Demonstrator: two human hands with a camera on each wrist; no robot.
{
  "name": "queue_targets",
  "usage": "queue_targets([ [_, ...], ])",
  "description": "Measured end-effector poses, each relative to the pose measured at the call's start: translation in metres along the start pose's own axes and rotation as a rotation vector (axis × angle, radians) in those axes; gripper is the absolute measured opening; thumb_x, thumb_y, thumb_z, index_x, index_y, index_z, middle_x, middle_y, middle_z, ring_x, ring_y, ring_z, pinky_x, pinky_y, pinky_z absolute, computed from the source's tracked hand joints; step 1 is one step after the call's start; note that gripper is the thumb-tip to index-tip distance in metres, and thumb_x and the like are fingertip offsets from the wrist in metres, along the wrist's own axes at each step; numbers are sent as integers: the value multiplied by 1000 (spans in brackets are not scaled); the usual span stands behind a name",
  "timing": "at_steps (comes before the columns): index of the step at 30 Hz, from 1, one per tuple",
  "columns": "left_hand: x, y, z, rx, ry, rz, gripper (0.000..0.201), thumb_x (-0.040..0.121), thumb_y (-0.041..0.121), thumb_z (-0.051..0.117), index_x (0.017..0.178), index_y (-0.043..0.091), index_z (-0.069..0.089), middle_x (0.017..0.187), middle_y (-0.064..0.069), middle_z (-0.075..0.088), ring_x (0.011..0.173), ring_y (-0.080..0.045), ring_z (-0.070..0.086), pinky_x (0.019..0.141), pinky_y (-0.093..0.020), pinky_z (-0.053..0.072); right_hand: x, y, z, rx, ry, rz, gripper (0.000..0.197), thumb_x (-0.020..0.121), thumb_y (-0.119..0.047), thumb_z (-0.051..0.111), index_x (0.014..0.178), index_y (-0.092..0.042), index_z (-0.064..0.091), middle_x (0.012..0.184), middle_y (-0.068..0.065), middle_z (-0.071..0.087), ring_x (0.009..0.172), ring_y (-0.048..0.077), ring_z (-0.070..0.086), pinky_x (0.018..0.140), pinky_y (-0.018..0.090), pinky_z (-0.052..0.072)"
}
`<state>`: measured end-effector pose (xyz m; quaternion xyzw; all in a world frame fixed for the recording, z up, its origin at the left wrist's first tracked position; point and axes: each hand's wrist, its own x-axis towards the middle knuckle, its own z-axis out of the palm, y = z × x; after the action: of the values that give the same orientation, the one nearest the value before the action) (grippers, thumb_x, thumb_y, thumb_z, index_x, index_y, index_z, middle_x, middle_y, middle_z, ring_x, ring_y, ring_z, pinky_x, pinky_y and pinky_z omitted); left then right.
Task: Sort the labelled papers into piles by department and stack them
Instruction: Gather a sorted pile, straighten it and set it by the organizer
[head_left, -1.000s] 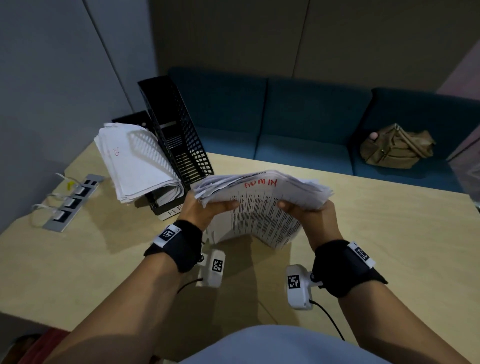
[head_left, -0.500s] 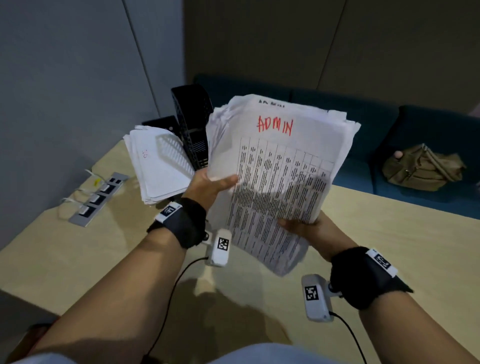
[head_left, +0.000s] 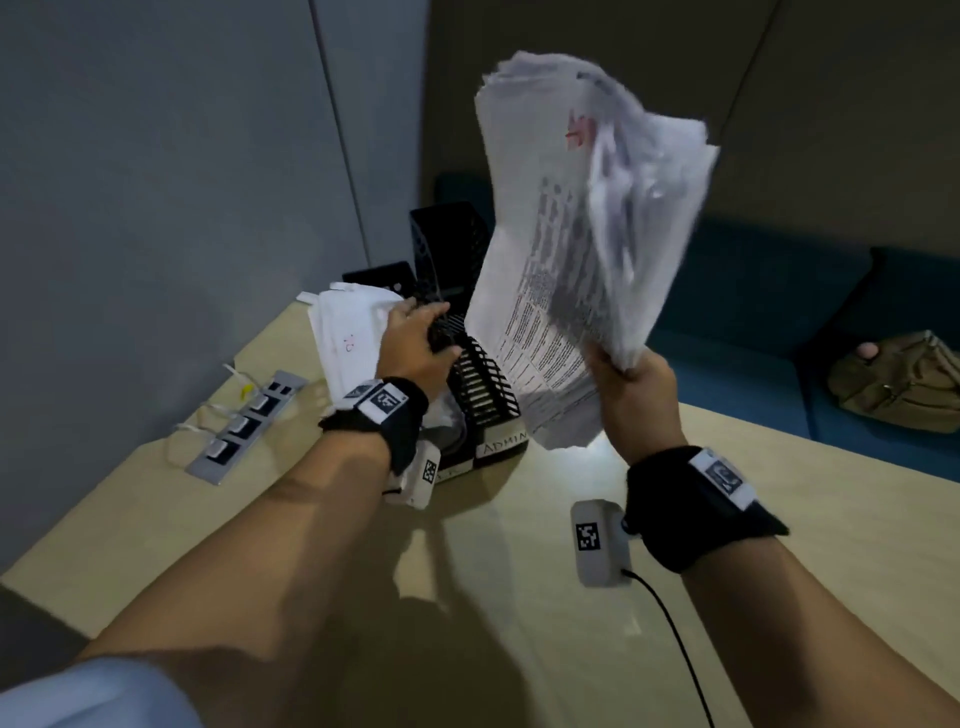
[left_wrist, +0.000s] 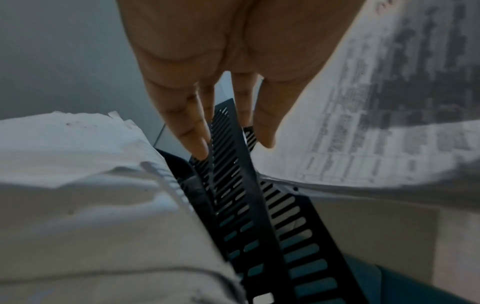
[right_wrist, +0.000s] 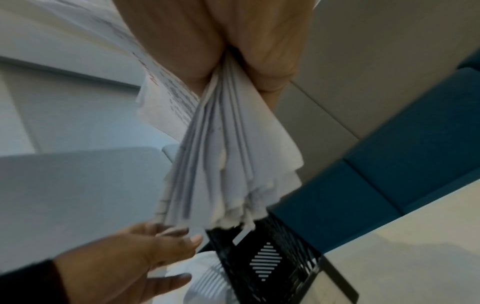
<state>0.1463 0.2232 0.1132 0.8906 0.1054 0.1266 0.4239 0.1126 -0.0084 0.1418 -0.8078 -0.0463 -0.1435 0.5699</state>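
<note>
My right hand (head_left: 631, 371) grips the bottom corner of a thick sheaf of printed papers (head_left: 566, 270) with red lettering at the top, raised upright above the table. The sheets fan out below that hand (right_wrist: 228, 164). My left hand (head_left: 434, 327) is off the sheaf. Its straight fingers (left_wrist: 192, 127) touch a slotted divider (left_wrist: 233, 185) of the black file rack (head_left: 483, 384). A front slot label on the rack reads ADMIN (head_left: 501, 446). Another white paper pile (head_left: 348, 332) leans in the rack's left slot, just beside my left hand.
The rack stands at the far left of the pale wooden table (head_left: 519, 597), close to a grey wall. A socket panel (head_left: 249, 421) with white cables is set into the table left of it. Behind, a brown bag (head_left: 904, 384) lies on a teal sofa (head_left: 753, 291).
The ADMIN sheaf went from both hands near the table to high up in my right hand alone. My left hand let go and moved left onto the rack divider.
</note>
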Motion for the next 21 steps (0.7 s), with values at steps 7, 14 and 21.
queue_targets([
  [7,10,-8,7,93,42,143,41,80,19,69,120,18,58,127,-8,53,104,-30,60,88,-37,50,20,6,82,-96,-33,-63,23,87,2,47,94,-6,67,72,-9,58,71,5,47,60,22,31],
  [14,17,-20,16,237,-98,24,38,99,28,42,133,12,50,138,-17,49,128,-29,43,102,-28,30,28,30,127,-89,-151,78,38,83,1,50,115,-14,65,94,1,66,92,19,60,70,21,38],
  [21,24,-32,20,126,-127,99,71,76,42,58,139,12,46,143,0,48,131,-10,43,93,10,10,27,50,137,-350,-402,258,24,87,-10,55,111,-8,61,105,14,66,97,30,60,71,24,35],
])
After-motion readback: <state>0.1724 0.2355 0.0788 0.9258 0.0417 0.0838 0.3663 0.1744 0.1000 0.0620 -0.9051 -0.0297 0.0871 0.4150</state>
